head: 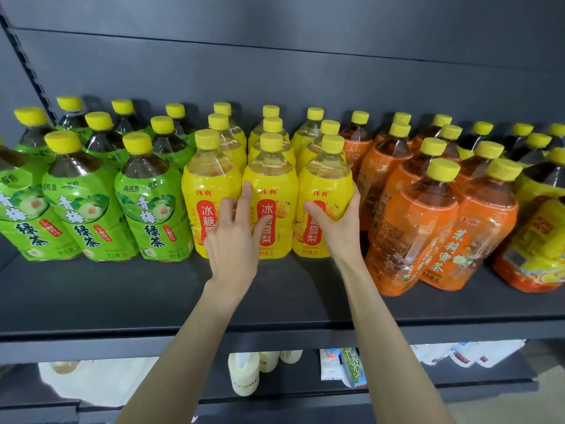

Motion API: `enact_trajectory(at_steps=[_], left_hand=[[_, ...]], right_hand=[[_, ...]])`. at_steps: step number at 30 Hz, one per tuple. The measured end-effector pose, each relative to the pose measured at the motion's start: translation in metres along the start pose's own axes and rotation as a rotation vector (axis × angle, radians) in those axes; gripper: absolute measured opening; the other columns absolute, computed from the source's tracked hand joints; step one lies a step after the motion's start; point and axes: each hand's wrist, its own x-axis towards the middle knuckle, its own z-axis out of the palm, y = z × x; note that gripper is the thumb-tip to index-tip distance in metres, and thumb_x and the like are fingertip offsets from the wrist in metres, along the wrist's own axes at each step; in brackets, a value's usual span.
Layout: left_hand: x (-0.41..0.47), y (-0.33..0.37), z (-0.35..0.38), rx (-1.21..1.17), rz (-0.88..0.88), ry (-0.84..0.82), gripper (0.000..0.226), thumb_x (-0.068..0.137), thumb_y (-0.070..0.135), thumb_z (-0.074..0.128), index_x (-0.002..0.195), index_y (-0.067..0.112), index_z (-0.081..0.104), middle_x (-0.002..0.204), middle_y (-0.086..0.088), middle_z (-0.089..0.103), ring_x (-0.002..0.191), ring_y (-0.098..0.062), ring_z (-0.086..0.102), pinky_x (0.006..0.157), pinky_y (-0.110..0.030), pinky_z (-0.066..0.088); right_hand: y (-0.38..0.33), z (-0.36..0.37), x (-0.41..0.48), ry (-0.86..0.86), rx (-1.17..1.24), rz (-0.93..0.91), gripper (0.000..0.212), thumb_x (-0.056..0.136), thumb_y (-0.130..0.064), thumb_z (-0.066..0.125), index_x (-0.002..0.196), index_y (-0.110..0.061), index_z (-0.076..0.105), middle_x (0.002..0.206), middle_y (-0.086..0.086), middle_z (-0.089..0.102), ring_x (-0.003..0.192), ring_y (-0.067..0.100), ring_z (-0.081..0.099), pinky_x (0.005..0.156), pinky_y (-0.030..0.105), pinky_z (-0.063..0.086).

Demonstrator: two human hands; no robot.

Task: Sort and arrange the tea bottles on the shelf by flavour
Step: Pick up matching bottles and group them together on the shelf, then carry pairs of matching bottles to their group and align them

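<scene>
Head: right hand (337,223) around glossy bottle (324,179)

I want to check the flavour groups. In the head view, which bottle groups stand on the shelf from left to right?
Green-label bottles → yellow-label bottles, with the left hand touching and the right hand gripping the front row → orange-label bottles → bottles with yellow-and-red labels at the right edge.
</scene>
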Motion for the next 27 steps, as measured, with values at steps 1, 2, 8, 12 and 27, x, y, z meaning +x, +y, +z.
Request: enact_trajectory(at_steps=[1, 2, 8, 12, 27], left_hand=[[0.000, -0.001, 0.001, 0.002, -0.002, -0.005, 0.057, 0.086, 0.045, 0.052, 0.130, 0.009, 0.050, 0.088, -0.013, 0.057, 0.053, -0.018, 0.053, 0.038, -0.022, 0.035], [0.001, -0.001, 0.001, 0.006, -0.004, -0.007, 0.057, 0.086, 0.045, 0.052, 0.130, 0.009, 0.050, 0.087, -0.013, 0.057, 0.052, -0.018, 0.053, 0.037, -0.022, 0.036], [-0.001, 0.003, -0.004, -0.033, 0.005, -0.061, 0.060, 0.086, 0.041, 0.056, 0.131, 0.002, 0.048, 0.084, -0.012, 0.063, 0.049, -0.020, 0.056, 0.037, -0.023, 0.037], [0.008, 0.008, -0.025, -0.064, 0.034, -0.042, 0.059, 0.089, 0.051, 0.046, 0.124, 0.004, 0.055, 0.091, -0.010, 0.063, 0.058, -0.020, 0.061, 0.040, -0.024, 0.042], [0.216, 0.023, -0.034, -0.148, 0.203, -0.624, 0.036, 0.087, 0.035, 0.064, 0.113, 0.011, 0.067, 0.112, -0.005, 0.068, 0.106, -0.020, 0.061, 0.089, -0.024, 0.042]], right_hand=[[0.001, 0.000, 0.001, -0.006, 0.000, 0.000, 0.084, 0.074, -0.029, 0.078, 0.141, -0.031, 0.027, 0.133, -0.002, 0.050, 0.117, 0.012, 0.056, 0.095, 0.040, 0.052], [0.000, 0.000, 0.001, -0.012, 0.000, 0.000, 0.083, 0.073, -0.029, 0.078, 0.139, -0.033, 0.027, 0.132, -0.003, 0.051, 0.117, 0.012, 0.057, 0.095, 0.041, 0.052], [-0.005, -0.002, -0.002, -0.042, -0.051, 0.024, 0.095, 0.071, -0.039, 0.081, 0.145, -0.029, 0.021, 0.138, -0.001, 0.046, 0.123, 0.016, 0.052, 0.100, 0.047, 0.049], [-0.019, -0.007, -0.010, -0.021, -0.168, 0.033, 0.118, 0.059, -0.068, 0.074, 0.150, -0.034, 0.008, 0.154, -0.004, 0.028, 0.139, 0.016, 0.034, 0.110, 0.048, 0.038], [-0.119, -0.009, 0.134, -0.221, -0.591, 0.009, 0.049, 0.084, -0.034, 0.072, 0.122, -0.005, 0.061, 0.120, 0.010, 0.064, 0.108, 0.017, 0.059, 0.095, 0.027, 0.045]])
